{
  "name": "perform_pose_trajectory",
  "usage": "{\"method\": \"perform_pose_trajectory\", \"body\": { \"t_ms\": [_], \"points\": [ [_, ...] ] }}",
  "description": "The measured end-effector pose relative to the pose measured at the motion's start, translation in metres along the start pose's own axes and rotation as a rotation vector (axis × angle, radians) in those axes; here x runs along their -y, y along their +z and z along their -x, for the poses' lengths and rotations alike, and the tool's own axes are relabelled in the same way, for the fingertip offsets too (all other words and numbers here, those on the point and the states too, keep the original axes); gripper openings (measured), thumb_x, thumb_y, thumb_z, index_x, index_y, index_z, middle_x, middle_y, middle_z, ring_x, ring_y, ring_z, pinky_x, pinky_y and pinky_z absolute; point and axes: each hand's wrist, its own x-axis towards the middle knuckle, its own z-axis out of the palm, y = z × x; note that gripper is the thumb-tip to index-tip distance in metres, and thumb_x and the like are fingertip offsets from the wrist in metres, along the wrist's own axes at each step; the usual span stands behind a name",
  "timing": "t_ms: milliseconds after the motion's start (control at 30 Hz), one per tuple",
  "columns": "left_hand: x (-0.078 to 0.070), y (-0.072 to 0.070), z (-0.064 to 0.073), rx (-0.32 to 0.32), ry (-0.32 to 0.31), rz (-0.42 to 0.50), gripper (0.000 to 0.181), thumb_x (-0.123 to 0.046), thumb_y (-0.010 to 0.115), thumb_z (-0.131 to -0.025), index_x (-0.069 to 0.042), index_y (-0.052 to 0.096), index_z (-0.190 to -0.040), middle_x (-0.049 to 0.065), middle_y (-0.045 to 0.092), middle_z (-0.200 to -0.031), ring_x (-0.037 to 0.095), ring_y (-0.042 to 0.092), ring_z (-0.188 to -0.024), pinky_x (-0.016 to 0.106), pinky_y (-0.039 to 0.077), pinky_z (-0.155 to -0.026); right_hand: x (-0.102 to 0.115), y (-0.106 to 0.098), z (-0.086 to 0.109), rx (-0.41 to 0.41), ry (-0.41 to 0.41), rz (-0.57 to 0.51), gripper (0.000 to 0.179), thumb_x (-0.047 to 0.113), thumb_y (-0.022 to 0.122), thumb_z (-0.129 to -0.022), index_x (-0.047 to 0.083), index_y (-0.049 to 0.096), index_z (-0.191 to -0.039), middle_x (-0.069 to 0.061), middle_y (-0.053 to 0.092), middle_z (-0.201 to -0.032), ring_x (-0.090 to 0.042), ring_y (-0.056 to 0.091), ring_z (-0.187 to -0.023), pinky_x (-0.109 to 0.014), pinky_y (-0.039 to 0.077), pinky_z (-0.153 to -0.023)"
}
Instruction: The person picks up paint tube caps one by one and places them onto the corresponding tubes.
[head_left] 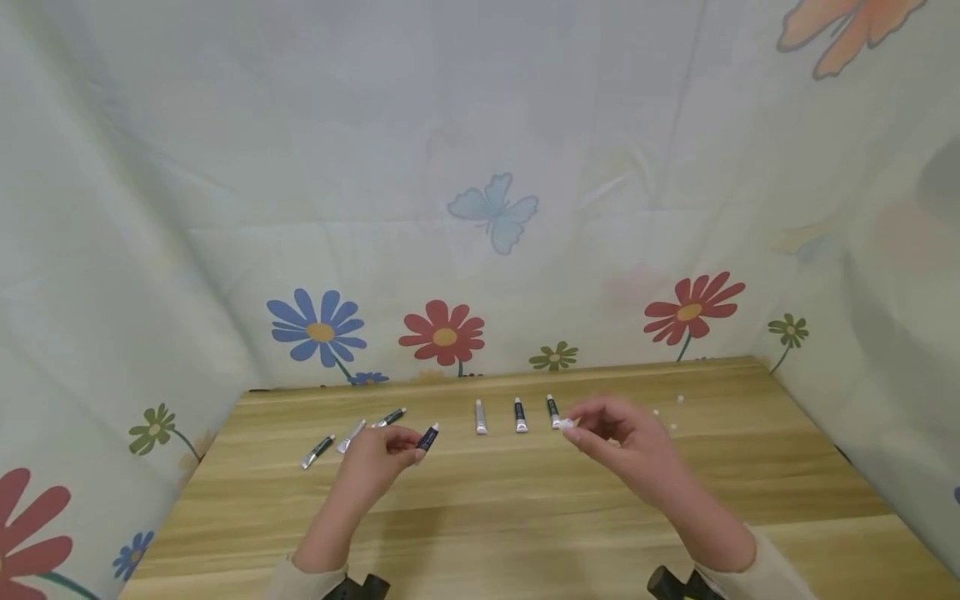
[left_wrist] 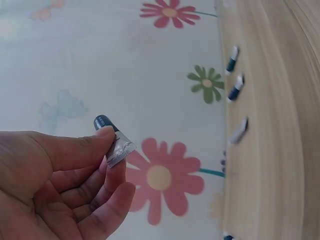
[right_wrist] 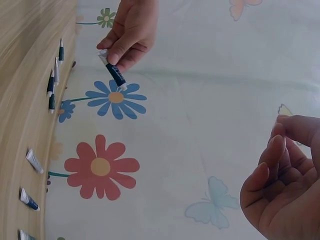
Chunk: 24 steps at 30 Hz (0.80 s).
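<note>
My left hand pinches a small dark blue paint tube between thumb and fingers. Its pale tip points up and away, and its silver crimped end shows in the left wrist view. My right hand is raised over the table, thumb and forefinger together on a tiny white piece, perhaps a cap; the right wrist view hardly shows it. Just left of those fingertips lies a dark green tube. A dark blue tube and a silver-grey tube lie beside it in a row.
Several more tubes, among them a green one and a silver one, lie at the left of the wooden table. Tiny white pieces lie right of my right hand. A flowered curtain encloses the back and sides.
</note>
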Motion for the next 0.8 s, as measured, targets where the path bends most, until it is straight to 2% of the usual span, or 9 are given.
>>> {"method": "perform_pose_trajectory", "body": {
  "t_ms": [167,300,433,567,667,800],
  "points": [
    [-0.017,-0.001,0.016,-0.022,0.033,0.016,0.012,-0.009,0.075,-0.091,-0.005,0.076,-0.103,0.004,0.075,-0.090,0.013,0.063,-0.078,0.027,0.053,-0.067,0.000,0.008,0.002,0.008,0.033,-0.005,0.010,0.007,0.070,-0.095,0.004,0.071,-0.105,0.007,0.063,-0.080,-0.004,0.054,-0.065,-0.023,0.049,-0.055],
    [-0.029,0.002,0.027,-0.029,0.064,0.053,0.011,-0.008,0.077,-0.090,-0.007,0.077,-0.101,0.003,0.075,-0.089,0.012,0.064,-0.077,0.025,0.054,-0.068,0.000,0.014,0.003,0.015,0.042,-0.019,0.011,0.008,0.069,-0.096,0.005,0.071,-0.106,0.005,0.063,-0.080,-0.004,0.055,-0.066,-0.023,0.050,-0.056],
    [-0.041,0.007,0.037,-0.023,0.102,0.091,0.011,-0.008,0.078,-0.088,-0.010,0.078,-0.099,0.002,0.076,-0.090,0.010,0.065,-0.078,0.024,0.055,-0.070,-0.001,0.019,0.004,0.017,0.036,-0.031,0.010,0.008,0.069,-0.096,0.005,0.070,-0.106,0.005,0.063,-0.080,-0.004,0.055,-0.066,-0.023,0.050,-0.057],
    [-0.053,0.012,0.046,-0.018,0.156,0.093,0.010,-0.009,0.079,-0.088,-0.013,0.078,-0.097,0.000,0.076,-0.092,0.009,0.064,-0.080,0.023,0.056,-0.073,-0.003,0.026,0.004,0.031,0.073,-0.050,0.010,0.010,0.070,-0.096,0.005,0.070,-0.105,0.004,0.064,-0.082,-0.004,0.055,-0.068,-0.023,0.051,-0.059],
    [-0.061,0.014,0.053,-0.002,0.202,0.090,0.010,-0.010,0.079,-0.088,-0.014,0.078,-0.098,0.000,0.076,-0.094,0.008,0.065,-0.081,0.022,0.056,-0.075,-0.004,0.033,0.004,0.046,0.109,-0.070,0.011,0.013,0.071,-0.096,0.006,0.071,-0.104,-0.001,0.067,-0.087,-0.004,0.056,-0.069,-0.022,0.052,-0.061],
    [-0.067,0.016,0.059,0.030,0.259,0.090,0.011,-0.013,0.078,-0.089,-0.013,0.079,-0.100,0.000,0.077,-0.096,0.008,0.066,-0.082,0.018,0.055,-0.074,-0.004,0.041,0.004,0.056,0.108,-0.081,0.012,0.014,0.071,-0.096,0.005,0.072,-0.104,-0.009,0.070,-0.091,-0.003,0.057,-0.071,-0.022,0.053,-0.063]
  ]
}}
